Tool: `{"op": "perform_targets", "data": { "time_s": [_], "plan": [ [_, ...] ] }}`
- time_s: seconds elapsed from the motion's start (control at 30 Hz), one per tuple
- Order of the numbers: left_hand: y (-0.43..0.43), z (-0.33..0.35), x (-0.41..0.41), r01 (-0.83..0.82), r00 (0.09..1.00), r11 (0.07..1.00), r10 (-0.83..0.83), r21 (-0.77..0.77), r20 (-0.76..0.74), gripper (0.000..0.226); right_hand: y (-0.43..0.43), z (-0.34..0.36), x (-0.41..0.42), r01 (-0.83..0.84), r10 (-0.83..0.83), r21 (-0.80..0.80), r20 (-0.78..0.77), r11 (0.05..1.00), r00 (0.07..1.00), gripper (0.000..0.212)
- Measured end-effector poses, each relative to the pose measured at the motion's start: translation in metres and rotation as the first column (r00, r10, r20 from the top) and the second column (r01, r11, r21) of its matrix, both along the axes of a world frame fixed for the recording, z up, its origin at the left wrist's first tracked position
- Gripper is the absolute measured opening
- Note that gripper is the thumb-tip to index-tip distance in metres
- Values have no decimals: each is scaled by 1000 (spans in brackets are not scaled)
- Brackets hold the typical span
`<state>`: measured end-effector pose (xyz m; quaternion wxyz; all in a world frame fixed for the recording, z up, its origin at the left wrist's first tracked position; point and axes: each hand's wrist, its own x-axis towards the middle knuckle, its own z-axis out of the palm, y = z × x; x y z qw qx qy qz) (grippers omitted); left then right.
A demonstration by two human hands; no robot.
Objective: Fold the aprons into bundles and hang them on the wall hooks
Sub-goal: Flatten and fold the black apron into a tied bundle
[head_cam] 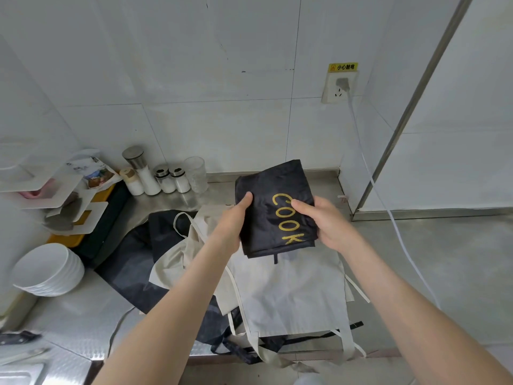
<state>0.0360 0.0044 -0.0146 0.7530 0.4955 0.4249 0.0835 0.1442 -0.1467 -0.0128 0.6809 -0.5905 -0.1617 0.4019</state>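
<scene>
I have the folded black apron (274,215), lettered COOK, raised above the counter (422,259). My left hand (231,222) and right hand (326,222) each pinch a side edge, probably to keep the folds together. A cream apron (291,287) lies unfolded below. No hooks show.

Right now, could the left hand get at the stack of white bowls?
Probably yes: nothing stands between the left hand and the stack of white bowls, but its grip is on the folded black COOK apron.
</scene>
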Motion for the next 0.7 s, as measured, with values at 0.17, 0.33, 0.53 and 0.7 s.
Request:
{"op": "perform_targets", "data": {
  "time_s": [0.17, 0.33, 0.53, 0.7],
  "plan": [
    [2, 2, 11, -197, 980, 970, 191, 144, 52, 30, -1, -2, -4, -155, 152, -65, -44, 986, 987, 28],
    [5, 7, 15, -175, 979, 975, 187, 139, -81, 20, 3, -7, 1, 40, -49, 58, 158, 997, 986, 15],
    [3, 13, 11, 111, 984, 987, -125, -112, -125, 19, -2, 2, 12, -77, 43, 42, 532, 996, 846, 28],
    [4, 21, 6, 211, 968, 957, -176, -201, 179, 47, -1, 6, 20, 108, -113, 37, 400, 993, 909, 9]
  ]
}}
